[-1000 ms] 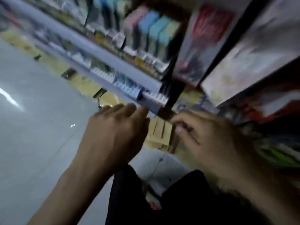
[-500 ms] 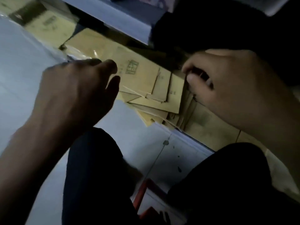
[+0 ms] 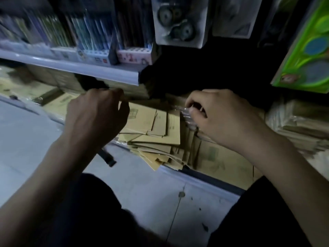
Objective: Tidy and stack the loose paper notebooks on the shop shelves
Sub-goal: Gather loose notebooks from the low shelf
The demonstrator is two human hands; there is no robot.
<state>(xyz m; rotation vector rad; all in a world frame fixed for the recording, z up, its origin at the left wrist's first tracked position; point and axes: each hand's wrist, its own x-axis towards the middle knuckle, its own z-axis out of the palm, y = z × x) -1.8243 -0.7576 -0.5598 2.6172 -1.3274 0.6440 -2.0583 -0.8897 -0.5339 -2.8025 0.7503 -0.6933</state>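
loose notebooks [image 3: 156,125] dead centre: kraft tan, some yellower, small greenish printed box on covers. wrapped bundle [image 3: 188,122] just toward 3 o'clock: darker brown under shiny clear film. shelf lip [image 3: 89,73] at 10: pale lavender-grey. pen boxes [image 3: 92,32] at 11: blue/teal/green stripes, pretty blurry tbh. little box [image 3: 133,57] at 12: pink-white, tiny cartoon figures. pack [image 3: 306,50] at 2: lime green, blue circles. floor [image 3: 151,193] at 6: light grey, dark specks. trousers [image 3: 85,211] at 7: black.

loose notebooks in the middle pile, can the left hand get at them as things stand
Probably yes: the left hand hovers just beside the loose notebooks, with nothing showing in between.
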